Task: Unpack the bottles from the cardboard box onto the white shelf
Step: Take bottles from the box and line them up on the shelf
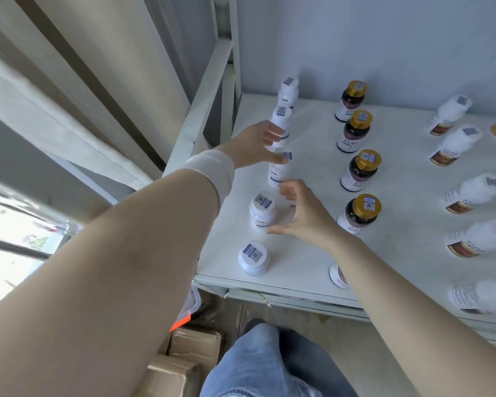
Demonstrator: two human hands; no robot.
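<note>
The white shelf [298, 262] is the biggest thing here, and the bottles stand on it in rows. Down on the floor, just under its front left corner, sits the brown box [195, 342], next to a leg in blue jeans [269, 362]. Both arms reach over the shelf. The left hand [255, 144] is by the row of white bottles [262, 210] on the left side. Its bent fingers are in front of the second bottle from the back and its thumb is at the cap of the third. I cannot tell if it holds one. The right hand [304, 219] is spread wide with nothing in it, just beside the fourth white bottle. In the middle stands a row of gold-cap bottles [361, 170]. On the right are brown-label bottles [455, 147].
</note>
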